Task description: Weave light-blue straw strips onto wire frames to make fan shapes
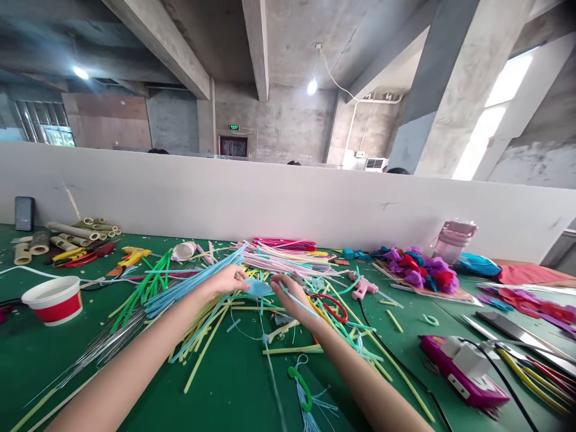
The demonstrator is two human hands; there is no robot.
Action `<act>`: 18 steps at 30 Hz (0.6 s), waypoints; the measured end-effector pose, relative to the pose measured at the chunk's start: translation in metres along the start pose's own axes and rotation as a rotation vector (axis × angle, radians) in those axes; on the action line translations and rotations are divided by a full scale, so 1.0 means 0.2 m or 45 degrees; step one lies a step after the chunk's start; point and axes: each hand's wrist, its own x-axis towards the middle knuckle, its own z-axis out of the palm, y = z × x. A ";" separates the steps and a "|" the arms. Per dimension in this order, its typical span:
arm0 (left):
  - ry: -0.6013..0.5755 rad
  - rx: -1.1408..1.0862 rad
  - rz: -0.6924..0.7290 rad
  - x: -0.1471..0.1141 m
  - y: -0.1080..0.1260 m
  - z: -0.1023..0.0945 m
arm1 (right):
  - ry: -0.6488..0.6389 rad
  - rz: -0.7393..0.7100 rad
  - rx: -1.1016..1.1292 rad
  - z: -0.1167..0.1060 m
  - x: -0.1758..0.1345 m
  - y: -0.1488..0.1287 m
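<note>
My left hand (228, 279) pinches a flat light-blue piece (258, 288) above the middle of the table; its exact kind is unclear. My right hand (294, 300) is at that piece's other side, fingers closed around a thin light-blue pipe cleaner (299, 302) that runs back over the hand. Whether the two blue parts are joined, I cannot tell. Beneath and behind both hands lie loose blue pipe cleaners (193, 283), with pink ones (279, 259) at the back. Red-handled scissors (335, 308) lie just right of my right hand. A blue tassel with a green loop (306, 390) lies nearer me.
To the left stand a paper cup (53, 303), a yellow glue gun (134, 257) and bamboo tubes (85, 234). On the right are a pink glue gun (363, 288), a magenta power strip (465, 372) with cables, and a pink bottle (452, 243). A white partition (225, 201) closes the far side.
</note>
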 end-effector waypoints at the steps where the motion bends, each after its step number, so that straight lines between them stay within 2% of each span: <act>1: 0.012 -0.080 0.018 0.01 0.04 -0.03 | 0.014 0.031 0.069 -0.03 0.02 -0.03; 3: 0.088 -0.254 0.064 0.02 0.14 -0.10 | -0.020 0.097 0.345 -0.09 0.08 -0.12; 6: 0.221 -0.560 0.140 0.01 0.31 -0.17 | -0.129 0.072 0.790 -0.17 0.15 -0.30; 8: 0.240 -0.752 0.240 -0.02 0.42 -0.18 | -0.100 0.039 0.921 -0.20 0.20 -0.40; 10: 0.270 -0.825 0.327 -0.06 0.50 -0.17 | -0.077 -0.010 0.996 -0.24 0.23 -0.49; 11: 0.259 -0.839 0.352 -0.08 0.52 -0.16 | -0.016 -0.029 1.051 -0.26 0.24 -0.51; 14: 0.099 -0.655 0.318 -0.13 0.54 -0.14 | 0.337 -0.068 1.258 -0.38 0.26 -0.55; 16: -0.119 -0.401 0.302 -0.15 0.52 -0.13 | 0.578 -0.106 1.392 -0.48 0.26 -0.54; 18: -0.407 -0.256 0.332 -0.16 0.52 -0.11 | 0.764 -0.079 1.490 -0.57 0.25 -0.51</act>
